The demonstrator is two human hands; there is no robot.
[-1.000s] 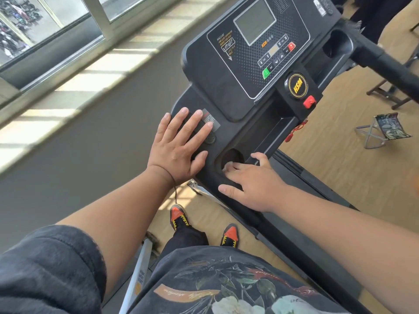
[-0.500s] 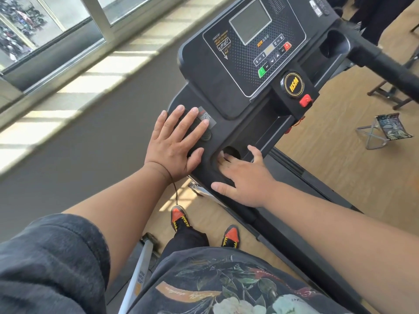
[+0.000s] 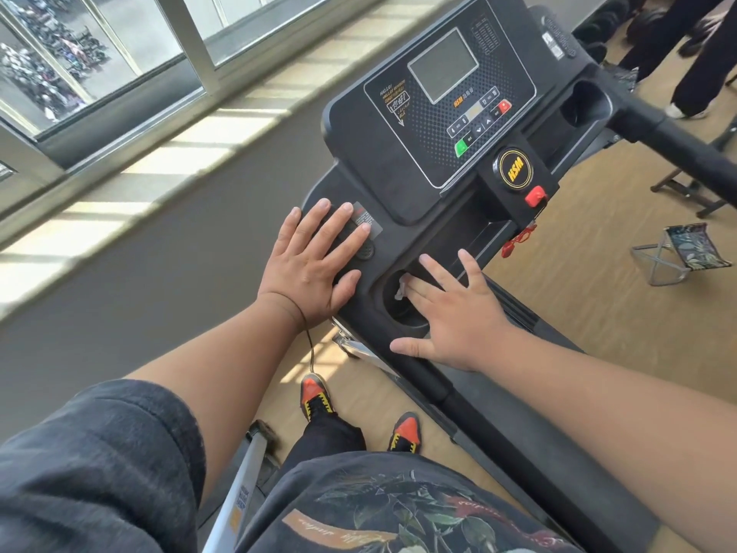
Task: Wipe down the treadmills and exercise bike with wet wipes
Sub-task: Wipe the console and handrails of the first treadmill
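Right hand (image 3: 458, 317) presses wet wipe (image 3: 402, 287) into treadmill (image 3: 359, 125) cupholder (image 3: 399, 309)

both hands (image 3: 315, 265) (image 3: 458, 313) flat, fingers spread

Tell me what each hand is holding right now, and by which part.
Neither hand grips anything. The right hand presses a white wet wipe under straight fingers at the cup holder; the left hand rests flat on the treadmill console.

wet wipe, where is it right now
In the head view the wet wipe sits under the right hand's fingers, at the round cup holder on the treadmill console's left side, right of the flat left hand.
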